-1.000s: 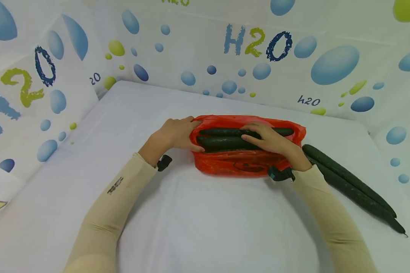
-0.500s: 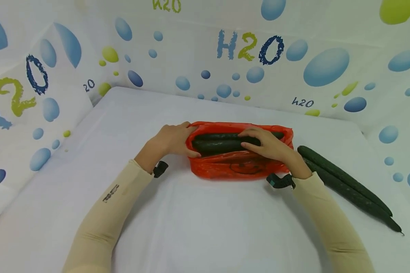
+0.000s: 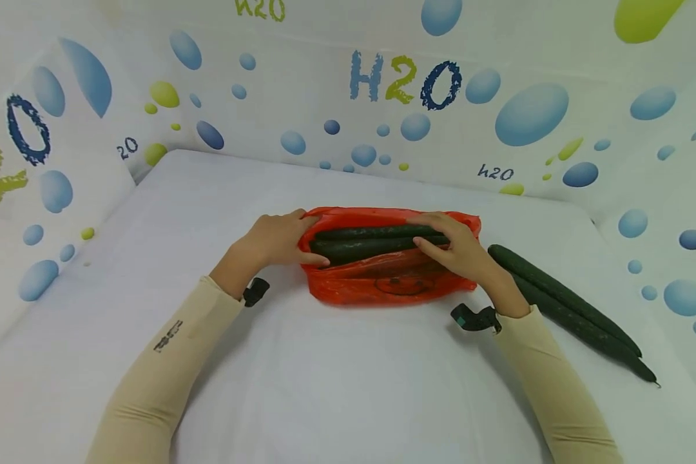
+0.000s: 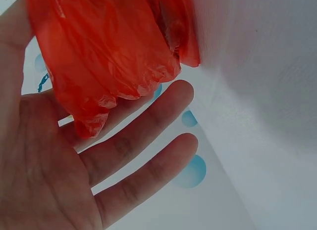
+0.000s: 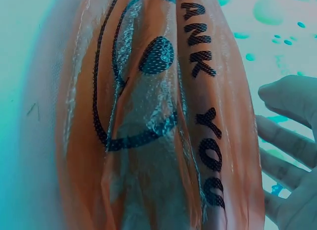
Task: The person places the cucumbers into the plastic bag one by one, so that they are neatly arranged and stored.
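Note:
A red plastic bag (image 3: 348, 291) with a printed face and lettering lies on the table, its mouth facing up. Inside it, dark green cucumbers (image 3: 359, 250) lie side by side. My left hand (image 3: 269, 241) spans the bag's left end, thumb and forefinger at the mouth; in the left wrist view its other fingers (image 4: 148, 175) are straight and spread beside the crumpled plastic. Over the bag's right part reaches my right hand (image 3: 461, 248), fingers toward the far side and thumb toward the near rim, covering the cucumbers' right ends. Its fingers look extended in the right wrist view.
Two more cucumbers (image 3: 580, 316) lie together on the white table (image 3: 336, 386), slanting right of the bag and partly behind the right forearm. A white backdrop (image 3: 301, 96) with printed bubbles and lettering stands behind and to the left.
The view has swung, so everything sits farther left. My right hand has slid rightward along the bag, thumb and fingers spread wider. The left hand keeps its place at the bag's end.

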A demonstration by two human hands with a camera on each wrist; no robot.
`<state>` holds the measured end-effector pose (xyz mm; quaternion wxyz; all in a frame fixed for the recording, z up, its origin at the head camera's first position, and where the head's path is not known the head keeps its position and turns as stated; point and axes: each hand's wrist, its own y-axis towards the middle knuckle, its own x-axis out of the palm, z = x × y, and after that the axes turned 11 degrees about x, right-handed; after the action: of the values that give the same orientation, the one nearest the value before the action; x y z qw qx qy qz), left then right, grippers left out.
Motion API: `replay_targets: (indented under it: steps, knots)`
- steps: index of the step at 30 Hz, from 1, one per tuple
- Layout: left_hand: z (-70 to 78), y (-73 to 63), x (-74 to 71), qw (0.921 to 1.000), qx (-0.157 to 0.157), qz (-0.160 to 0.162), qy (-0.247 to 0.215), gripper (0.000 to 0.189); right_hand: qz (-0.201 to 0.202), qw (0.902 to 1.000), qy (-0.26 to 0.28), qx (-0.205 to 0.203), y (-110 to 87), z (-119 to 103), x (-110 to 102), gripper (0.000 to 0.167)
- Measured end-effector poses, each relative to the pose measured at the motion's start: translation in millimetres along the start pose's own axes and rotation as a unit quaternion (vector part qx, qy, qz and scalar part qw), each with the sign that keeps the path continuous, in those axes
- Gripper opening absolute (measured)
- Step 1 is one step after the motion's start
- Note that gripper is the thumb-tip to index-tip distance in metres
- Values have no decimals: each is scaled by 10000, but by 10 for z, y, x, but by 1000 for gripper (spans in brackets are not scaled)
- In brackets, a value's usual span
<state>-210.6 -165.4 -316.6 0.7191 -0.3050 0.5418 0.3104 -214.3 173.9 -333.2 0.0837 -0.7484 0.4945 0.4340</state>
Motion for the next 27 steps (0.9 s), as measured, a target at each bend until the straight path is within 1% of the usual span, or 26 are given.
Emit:
replay_targets:
  steps: [4,6,10,15,23,27]
  knots:
    - [-10,-14,-17,9999,62,62,-53,94,302,9995,98,-87,-21,25,-41,40]
    - [-10,-10,-21,9999,74,56,-78,94,344,9992,162,-117,-35,47,-77,40]
    - [-14,4,-12,9999,27,-22,-102,96,441,9990,60,-85,-105,108,-153,40]
    - [-7,11,13,9999,-42,-100,-112,98,627,9979,-32,175,-230,164,-243,39]
    - [10,4,11,10000,-48,-39,10,98,970,9931,-323,569,-412,259,-415,42]
    - [6,2,7,10000,-45,-12,35,97,1033,9895,-508,876,-517,338,-510,38]
